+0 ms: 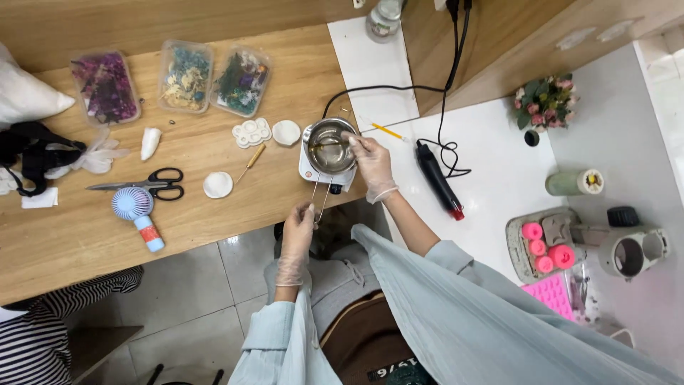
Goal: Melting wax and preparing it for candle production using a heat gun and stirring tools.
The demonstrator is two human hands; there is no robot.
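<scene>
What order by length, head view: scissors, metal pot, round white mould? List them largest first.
1. Scissors
2. Metal pot
3. Round white mould
All are on one table, so nearness matters little.

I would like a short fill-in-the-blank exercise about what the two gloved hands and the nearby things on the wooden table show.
1. The left hand holds the wire handle of the small metal ____.
2. The right hand is at the rim of the pot, which sits on a small white ____.
3. Left of the handheld fan tip lies a pair of black-handled ____.
4. Three clear boxes hold dried ____.

Missing words: pot; heater; scissors; flowers
</scene>
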